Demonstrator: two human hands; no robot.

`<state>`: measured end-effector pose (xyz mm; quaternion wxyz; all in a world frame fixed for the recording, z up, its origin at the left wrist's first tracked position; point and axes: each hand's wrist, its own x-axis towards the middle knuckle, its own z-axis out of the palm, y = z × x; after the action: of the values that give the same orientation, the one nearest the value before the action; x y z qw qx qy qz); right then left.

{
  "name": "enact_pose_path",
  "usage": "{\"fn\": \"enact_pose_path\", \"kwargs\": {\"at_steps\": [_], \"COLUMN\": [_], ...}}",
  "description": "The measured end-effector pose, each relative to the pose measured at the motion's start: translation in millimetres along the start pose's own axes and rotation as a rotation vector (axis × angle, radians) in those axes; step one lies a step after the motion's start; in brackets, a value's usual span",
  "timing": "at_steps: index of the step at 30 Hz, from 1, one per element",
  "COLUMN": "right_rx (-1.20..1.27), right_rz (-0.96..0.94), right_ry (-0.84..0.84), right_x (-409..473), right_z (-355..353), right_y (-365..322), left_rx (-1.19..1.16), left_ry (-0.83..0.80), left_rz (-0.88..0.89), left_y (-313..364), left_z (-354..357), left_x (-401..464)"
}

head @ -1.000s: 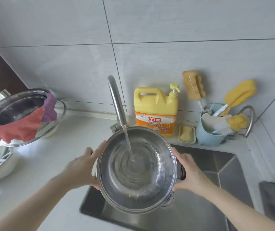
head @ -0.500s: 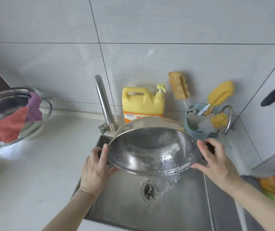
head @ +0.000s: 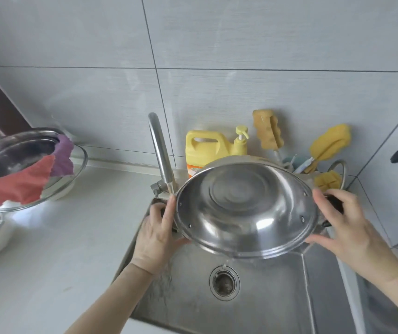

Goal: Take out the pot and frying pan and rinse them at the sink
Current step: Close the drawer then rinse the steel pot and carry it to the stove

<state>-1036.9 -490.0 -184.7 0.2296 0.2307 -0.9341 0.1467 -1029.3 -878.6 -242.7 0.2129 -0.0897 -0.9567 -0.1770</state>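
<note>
I hold a stainless steel pot (head: 243, 208) over the steel sink (head: 275, 302), tipped steeply toward me so its shiny inside faces the camera. My left hand (head: 157, 235) grips its left side handle. My right hand (head: 345, 225) grips the black right handle. A thin trickle of water falls from the pot's lower rim toward the drain (head: 224, 283). The faucet (head: 160, 153) stands just left of the pot, and no stream shows from it. No frying pan is in view.
A steel bowl (head: 12, 157) with a red and purple cloth (head: 24, 179) draped on it sits on a glass lid at the left. A yellow detergent jug (head: 207, 148) and yellow sponge brushes (head: 328, 145) stand behind the pot. White counter (head: 55, 261) lies left of the sink.
The pot went from level under the running tap to tipped toward me, and the water poured out into the sink. Only a trickle is left now.
</note>
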Motion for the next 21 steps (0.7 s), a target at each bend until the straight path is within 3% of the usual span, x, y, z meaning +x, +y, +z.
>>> {"fn": "enact_pose_path", "kwargs": {"at_steps": [3, 6, 13, 17, 21], "right_rx": [0.142, 0.370, 0.577, 0.770, 0.904], "right_rz": [0.159, 0.327, 0.421, 0.432, 0.440], "right_ry": [-0.379, -0.644, -1.043, -1.144, -0.965], "right_x": [1.9, 4.9, 8.1, 1.8, -7.6], "right_z": [11.6, 34.8, 79.2, 109.5, 135.6], "right_y": [8.1, 9.3, -17.6, -46.3, -76.7], "left_rx": [-0.083, -0.181, -0.221, -0.044, 0.104], "left_ry": [-0.401, -0.779, -1.310, -1.444, -1.319], "left_rz": [-0.105, -0.202, -0.316, -0.348, -0.324], "left_y": [-5.5, -15.1, -69.0, -71.2, -68.2], "left_z": [0.7, -2.6, -41.6, -85.9, -126.9], "left_x": [1.6, 7.6, 33.9, 63.1, 70.4]}}
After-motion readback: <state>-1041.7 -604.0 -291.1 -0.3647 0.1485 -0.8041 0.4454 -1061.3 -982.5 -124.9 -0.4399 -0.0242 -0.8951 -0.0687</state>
